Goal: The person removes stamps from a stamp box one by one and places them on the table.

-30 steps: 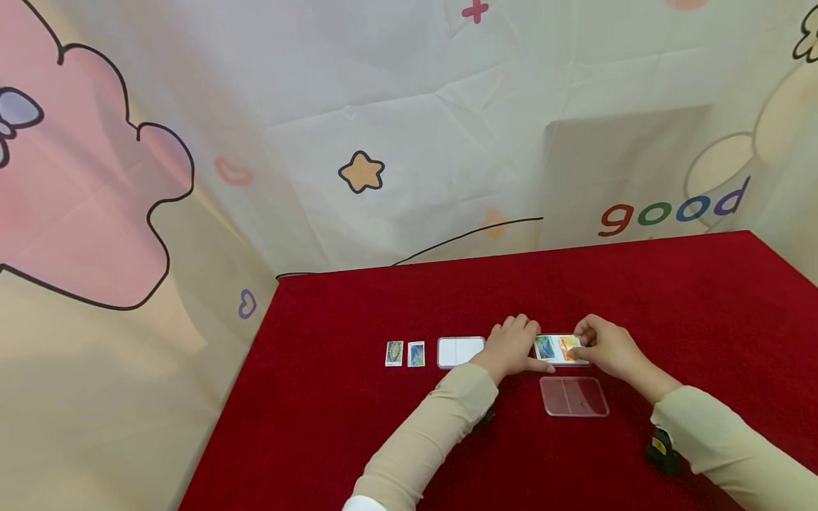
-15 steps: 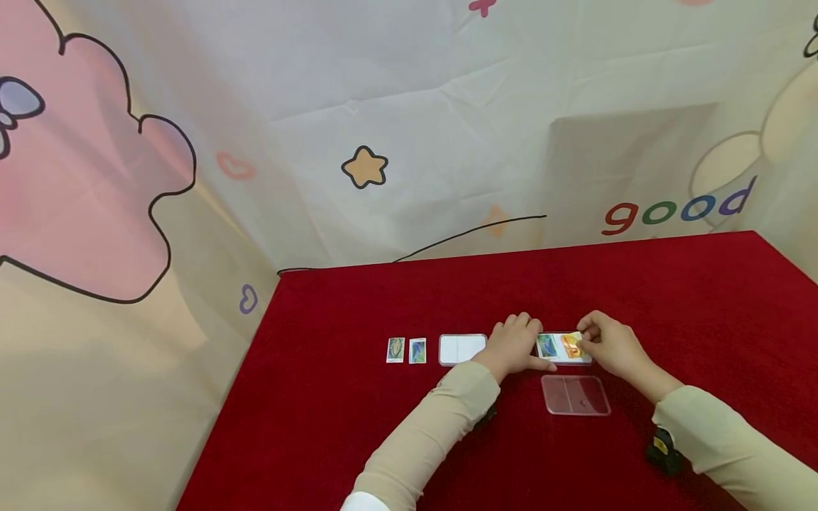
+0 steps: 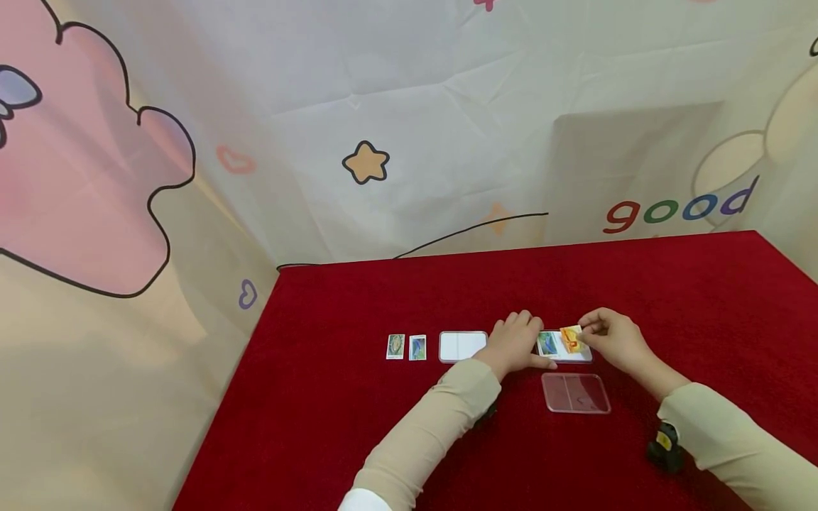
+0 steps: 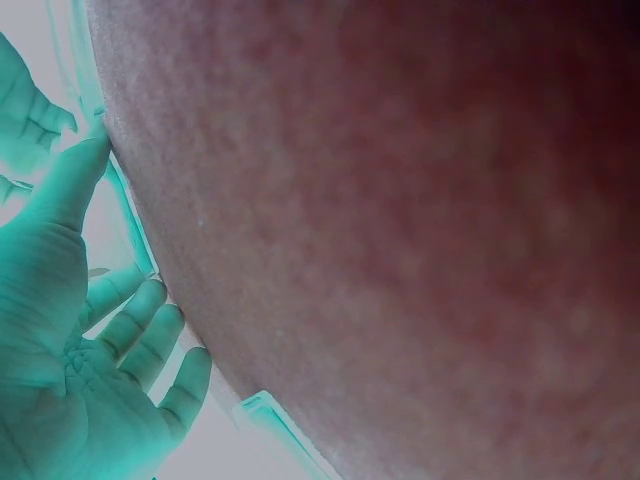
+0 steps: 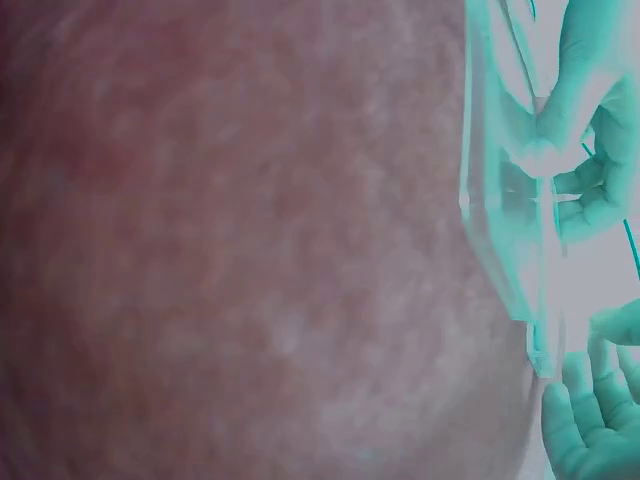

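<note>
A clear card case with a white inside (image 3: 578, 357) lies flat on the red cloth. My left hand (image 3: 514, 341) holds its left end, thumb along the near edge and index finger at the far corner. My right hand (image 3: 613, 341) pinches a small orange picture card (image 3: 571, 339) between thumb and index finger, tilted over the case's right half. In the left half lies a blue-green picture card (image 3: 547, 343). The right wrist view shows my right thumb and fingers (image 5: 600, 190) above the case's transparent edge (image 5: 535, 260); most of the hand is cut off there.
A transparent lid (image 3: 575, 394) lies just in front of the case. To the left sit a second case with a white inside (image 3: 463, 346) and two more picture cards, one greenish (image 3: 395, 347) and one blue-green (image 3: 417, 348). A patterned white curtain (image 3: 447, 142) hangs behind the table.
The orange card has risen out of its flat position in the case's right half and now tilts in my right fingers, shifted slightly away from me. My left hand stays put.
</note>
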